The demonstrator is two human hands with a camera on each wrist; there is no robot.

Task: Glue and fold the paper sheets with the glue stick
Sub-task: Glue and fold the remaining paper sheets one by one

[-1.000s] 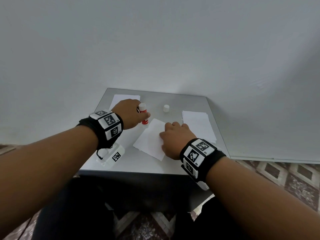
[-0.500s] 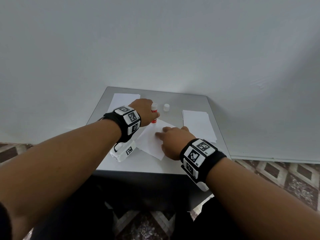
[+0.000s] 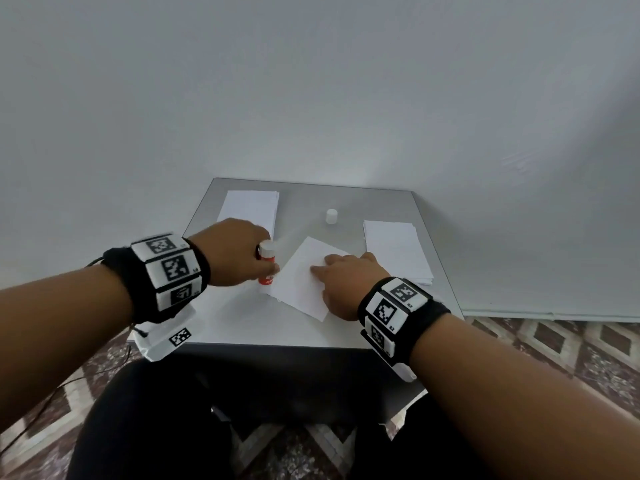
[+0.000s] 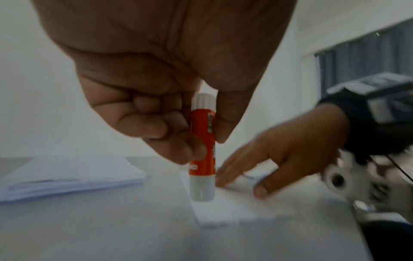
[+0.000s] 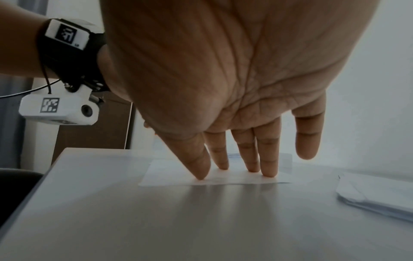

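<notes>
the left hand (image 3: 239, 256) is curled round the glue stick (image 3: 267, 263), which is pinched upright between thumb and fingers, and the right hand (image 3: 349, 284) is laid open on the paper sheet (image 3: 301, 289), its fingers (image 5: 268, 164) straight and their tips pressed onto the paper. both hands are worn with black wristbands bearing black-and-white markers.

around them on the grey counter (image 3: 242, 327) a white cap (image 3: 331, 216) is stood at the far middle, well apart from both hands. a stack of paper (image 3: 394, 249) is kept at the right edge, just beside the right hand, and a second white stack (image 3: 251, 209) is seen at the far left, partly hidden behind the left hand. nothing is placed between the glue stick and the sheet. a patterned tile floor (image 3: 554, 344) is shown beyond the counter.

compared with half a second ago, the left hand and the glue stick have been brought back from the sheet's far corner to its left edge, nearer the person, while the right hand has been kept on the sheet.

in the left wrist view the stick's pale lower end (image 4: 202, 190) is set down at the edge of the sheet (image 4: 225, 210), with the red barrel held above it. the sheet is lain skewed at the counter's middle, under the right hand and touching the stick on the left hand's side.
</notes>
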